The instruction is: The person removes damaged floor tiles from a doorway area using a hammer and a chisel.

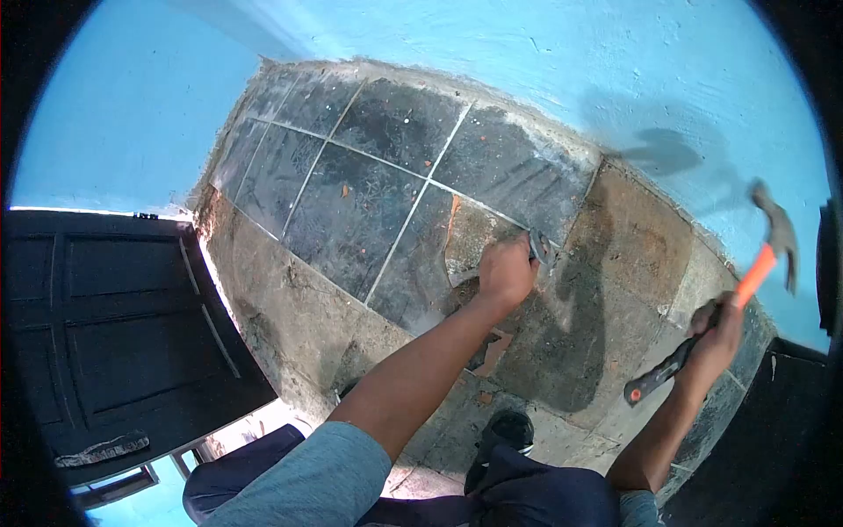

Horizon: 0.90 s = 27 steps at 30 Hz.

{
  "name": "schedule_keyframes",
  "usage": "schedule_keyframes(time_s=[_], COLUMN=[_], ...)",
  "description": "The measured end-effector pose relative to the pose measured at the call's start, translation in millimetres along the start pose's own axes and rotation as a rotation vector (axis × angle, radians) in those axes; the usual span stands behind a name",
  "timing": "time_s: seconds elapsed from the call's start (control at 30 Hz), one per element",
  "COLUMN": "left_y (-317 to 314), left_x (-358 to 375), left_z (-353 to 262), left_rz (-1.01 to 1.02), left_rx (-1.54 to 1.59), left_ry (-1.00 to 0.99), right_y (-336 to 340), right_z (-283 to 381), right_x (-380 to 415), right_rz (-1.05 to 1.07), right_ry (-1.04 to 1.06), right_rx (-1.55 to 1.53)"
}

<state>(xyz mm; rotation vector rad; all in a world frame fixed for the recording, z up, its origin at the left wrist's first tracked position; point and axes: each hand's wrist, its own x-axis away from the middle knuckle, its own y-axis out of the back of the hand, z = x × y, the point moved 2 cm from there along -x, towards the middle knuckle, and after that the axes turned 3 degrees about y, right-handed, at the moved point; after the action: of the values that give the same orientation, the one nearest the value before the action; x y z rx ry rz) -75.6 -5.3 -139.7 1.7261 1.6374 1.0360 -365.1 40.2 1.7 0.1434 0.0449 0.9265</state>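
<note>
Blue walls (pixel 492 31) bound a dusty floor (pixel 329 338), where dark tiles (pixel 351 206) with pale joints give way to rough, bare patches. Take the broken tile (pixel 414 263) as the landmark: its jagged edge faces a strip of exposed mortar (pixel 470 239) beside it.

Just past that mortar, on the right-hand side of the broken tile, the left hand (pixel 505 270) has its grip closed round a metal tool (pixel 542 249). Most of it is hidden by the fist; only a grey end shows, so its full shape I cannot tell. It looks hard and stiff, perhaps slick with dust. The place to hold it is round the shank, fingers well down from the end that shows.

Well to the right of the broken tile, the right hand (pixel 716 338) has its grip clenched round the dark handle of a claw hammer (pixel 755 274), raised off the floor. The hammer should feel head-heavy and rigid; the dark covering probably resists slipping. Holding low on the handle gives swing, higher gives control.

The broken tile itself is likely stiff but brittle, with sharp edges. Loose shards (pixel 496 351) on its near side are lighter, best pinched by their flat faces.
</note>
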Motion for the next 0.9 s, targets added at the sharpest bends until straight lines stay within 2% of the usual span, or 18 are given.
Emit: schedule_keyframes(time_s=[0.07,0.13,0.17,0.23,0.27,0.37,0.53,0.63,0.73,0.83,0.9], left_y=[1,2,4,6,4,0,-3,-11,1,-8,-4], left_x=[-1,0,-1,1,-1,1,25,58,61,50,41], left_z=[-1,-2,-4,-7,-8,-4,-17,-40,-56,-39,-30], left_rz=[0.024,0.057,0.075,0.121,0.117,0.099,-0.004,-0.073,0.018,-0.047,-0.064], left_rx=[0.0,-0.021,-0.023,-0.033,-0.046,-0.061,-0.011,0.04,0.188,0.198,0.197], left_ry=[0.024,0.056,0.057,0.049,0.03,0.032,0.008,-0.11,0.029,-0.043,0.025], right_y=[-2,-2,-2,-33,-59,-39,-15,-9,-6,-8,-11], right_z=[4,-46,-77,-94,-59,-90,-95,-105,-108,-102,-88], right_x=[-4,23,42,62,68,61,65,60,55,57,59], right_rz=[-0.148,-0.064,0.359,0.634,0.739,0.635,0.5,0.472,0.459,0.45,0.46], right_ry=[0.124,0.058,-0.049,0.039,-0.357,-0.372,-0.457,-0.472,-0.466,-0.47,-0.498], right_rx=[-0.073,0.429,0.443,0.616,0.39,0.328,0.276,0.282,0.264,0.261,0.273])
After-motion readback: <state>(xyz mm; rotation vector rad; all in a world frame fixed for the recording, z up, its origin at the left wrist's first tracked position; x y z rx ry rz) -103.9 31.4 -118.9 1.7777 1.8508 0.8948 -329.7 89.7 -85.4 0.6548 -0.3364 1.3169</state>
